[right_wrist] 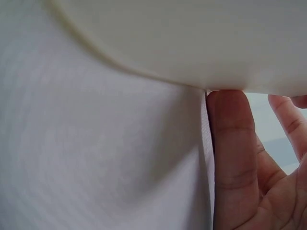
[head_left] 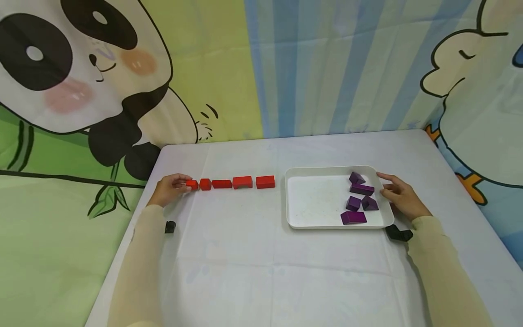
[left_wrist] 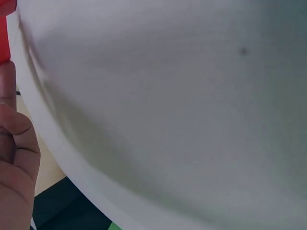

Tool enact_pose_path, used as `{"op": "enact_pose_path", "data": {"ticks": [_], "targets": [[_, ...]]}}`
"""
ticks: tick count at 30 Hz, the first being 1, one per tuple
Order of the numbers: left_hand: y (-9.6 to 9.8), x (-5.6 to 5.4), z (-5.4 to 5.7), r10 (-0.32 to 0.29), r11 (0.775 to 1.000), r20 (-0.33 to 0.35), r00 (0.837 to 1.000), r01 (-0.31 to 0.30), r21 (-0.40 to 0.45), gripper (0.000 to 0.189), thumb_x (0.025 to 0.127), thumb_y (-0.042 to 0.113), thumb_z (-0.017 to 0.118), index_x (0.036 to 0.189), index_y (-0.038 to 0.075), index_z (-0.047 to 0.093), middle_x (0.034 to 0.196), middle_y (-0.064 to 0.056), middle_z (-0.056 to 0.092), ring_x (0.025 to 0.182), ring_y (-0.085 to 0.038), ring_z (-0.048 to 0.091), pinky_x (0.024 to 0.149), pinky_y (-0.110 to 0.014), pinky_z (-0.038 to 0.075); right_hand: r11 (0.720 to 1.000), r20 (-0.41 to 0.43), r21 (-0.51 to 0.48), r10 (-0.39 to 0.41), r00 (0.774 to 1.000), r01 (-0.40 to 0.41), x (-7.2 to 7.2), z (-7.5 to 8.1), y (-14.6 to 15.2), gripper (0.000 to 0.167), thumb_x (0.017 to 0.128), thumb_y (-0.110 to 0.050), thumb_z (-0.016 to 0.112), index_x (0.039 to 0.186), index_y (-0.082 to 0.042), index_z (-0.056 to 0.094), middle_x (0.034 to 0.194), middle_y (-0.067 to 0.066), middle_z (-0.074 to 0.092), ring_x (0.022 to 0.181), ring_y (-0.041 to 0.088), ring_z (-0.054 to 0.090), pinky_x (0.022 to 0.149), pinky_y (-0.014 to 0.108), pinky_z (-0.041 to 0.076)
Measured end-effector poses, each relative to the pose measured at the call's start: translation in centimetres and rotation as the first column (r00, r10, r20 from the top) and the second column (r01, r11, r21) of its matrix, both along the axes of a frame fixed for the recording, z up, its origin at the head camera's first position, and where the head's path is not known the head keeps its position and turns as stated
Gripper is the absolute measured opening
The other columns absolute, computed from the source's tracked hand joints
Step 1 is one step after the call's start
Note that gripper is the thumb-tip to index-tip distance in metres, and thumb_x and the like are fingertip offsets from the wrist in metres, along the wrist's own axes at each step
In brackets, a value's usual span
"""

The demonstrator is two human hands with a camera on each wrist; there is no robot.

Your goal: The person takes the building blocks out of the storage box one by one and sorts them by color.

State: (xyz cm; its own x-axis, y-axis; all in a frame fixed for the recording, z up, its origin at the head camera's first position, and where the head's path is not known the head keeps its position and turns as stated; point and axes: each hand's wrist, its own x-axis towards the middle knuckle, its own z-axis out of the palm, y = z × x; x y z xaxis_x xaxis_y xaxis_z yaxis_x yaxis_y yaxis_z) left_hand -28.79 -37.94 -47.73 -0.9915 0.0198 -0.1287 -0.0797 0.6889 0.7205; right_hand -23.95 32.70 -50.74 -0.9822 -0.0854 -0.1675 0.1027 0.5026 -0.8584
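At the left end of a row of red blocks, my left hand (head_left: 168, 189) pinches the endmost red block (head_left: 192, 184) between its fingers. In the left wrist view part of that red block (left_wrist: 4, 40) shows at the frame's edge, with fingertips above and below it. My right hand (head_left: 402, 197) rests against the right rim of a white tray (head_left: 314, 170), its fingers fairly straight. Up close in the right wrist view, a straight finger (right_wrist: 234, 148) touches the tray's edge (right_wrist: 192, 79). Several purple blocks, including a long one (head_left: 362, 189) and a triangular one (head_left: 369, 203), lie in the tray's right part.
The other red blocks, among them a small one (head_left: 205, 184), a flat one (head_left: 222, 184), an arch-shaped one (head_left: 243, 182) and a rectangular one (head_left: 265, 181), stand spaced out toward the tray. A white cloth (head_left: 229, 240) covers the table. A printed curtain (head_left: 310, 68) hangs behind it.
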Motion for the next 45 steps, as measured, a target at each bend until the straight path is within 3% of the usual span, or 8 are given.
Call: {"op": "enact_pose_path", "data": {"ticks": [6,11,16,19,23,30,38,45], "targets": [[-0.1,-0.1,-0.9,-0.009,1.000,0.034,0.999,0.009,-0.003,0.038,0.102,0.008,0.077,0.137,-0.004,0.067,0.133,-0.027,0.069,0.119,-0.037,0.065,0.085,-0.012,0.053,1.000,0.005,0.005,-0.005,1.000,0.005,0.1,-0.1,-0.1,0.064,0.115,-0.026,0.053,0.172,-0.014,0.027,0.149,0.039,0.048,0.118,0.046,0.060,0.077,0.020,0.058],[-0.3,-0.2,-0.9,-0.010,1.000,0.074,0.997,0.009,0.009,0.050,0.102,0.011,0.077,0.149,0.001,0.061,0.145,-0.026,0.064,0.130,-0.041,0.062,0.110,-0.041,0.055,1.000,0.003,0.002,-0.002,1.000,0.002,0.0,0.0,0.0,0.064,0.115,-0.027,0.052,0.172,-0.015,0.028,0.149,0.040,0.048,0.119,0.047,0.059,0.077,0.019,0.058],[-0.2,0.5,-0.5,0.010,0.999,0.103,0.995,-0.013,0.034,0.066,0.103,0.018,0.077,0.162,0.006,0.049,0.158,-0.025,0.054,0.142,-0.045,0.054,0.118,-0.060,0.046,1.000,0.008,-0.001,-0.011,1.000,0.011,-0.2,-0.1,-0.2,0.064,0.114,-0.024,0.053,0.172,-0.014,0.027,0.150,0.039,0.048,0.123,0.049,0.057,0.077,0.018,0.057],[0.1,1.2,-0.1,0.032,0.999,0.061,0.998,-0.034,0.028,0.065,0.104,0.022,0.076,0.162,0.007,0.049,0.159,-0.024,0.053,0.145,-0.045,0.050,0.117,-0.061,0.046,1.000,0.008,-0.007,-0.014,1.000,0.014,-0.3,-0.1,-0.3,0.064,0.114,-0.023,0.053,0.172,-0.014,0.027,0.149,0.040,0.049,0.123,0.048,0.058,0.077,0.020,0.058],[1.3,2.2,0.5,0.038,0.999,-0.066,0.997,-0.037,0.009,0.059,0.106,0.024,0.074,0.158,0.004,0.054,0.156,-0.026,0.055,0.146,-0.046,0.048,0.120,-0.063,0.041,1.000,0.007,-0.004,-0.017,1.000,0.017,-0.4,-0.2,-0.3,0.064,0.114,-0.023,0.053,0.172,-0.014,0.027,0.149,0.040,0.049,0.122,0.047,0.058,0.078,0.021,0.057],[4.9,3.6,2.1,0.094,0.995,-0.297,0.950,-0.086,0.042,0.048,0.103,0.018,0.077,0.148,0.004,0.065,0.151,-0.020,0.062,0.146,-0.041,0.050,0.120,-0.065,0.037,1.000,0.008,-0.016,-0.014,1.000,0.014,-0.2,-0.2,0.0,0.065,0.114,-0.024,0.053,0.172,-0.015,0.027,0.150,0.039,0.048,0.123,0.047,0.058,0.078,0.022,0.059],[9.8,5.0,3.6,0.041,0.995,-0.318,0.947,-0.009,0.104,0.046,0.103,0.019,0.078,0.147,0.010,0.068,0.145,-0.016,0.068,0.136,-0.036,0.059,0.114,-0.063,0.048,1.000,0.008,-0.007,-0.016,1.000,0.016,-0.1,-0.1,-0.1,0.065,0.114,-0.024,0.053,0.172,-0.015,0.027,0.151,0.039,0.047,0.124,0.050,0.058,0.080,0.023,0.059],[14.0,5.5,3.4,0.007,0.978,-0.340,0.941,0.065,0.198,0.040,0.100,0.014,0.081,0.138,0.007,0.073,0.135,-0.014,0.074,0.126,-0.031,0.069,0.113,-0.055,0.051,1.000,0.009,-0.004,-0.016,1.000,0.016,0.0,-0.1,-0.1,0.065,0.114,-0.025,0.053,0.172,-0.015,0.028,0.151,0.039,0.047,0.125,0.050,0.057,0.079,0.020,0.057]]}}
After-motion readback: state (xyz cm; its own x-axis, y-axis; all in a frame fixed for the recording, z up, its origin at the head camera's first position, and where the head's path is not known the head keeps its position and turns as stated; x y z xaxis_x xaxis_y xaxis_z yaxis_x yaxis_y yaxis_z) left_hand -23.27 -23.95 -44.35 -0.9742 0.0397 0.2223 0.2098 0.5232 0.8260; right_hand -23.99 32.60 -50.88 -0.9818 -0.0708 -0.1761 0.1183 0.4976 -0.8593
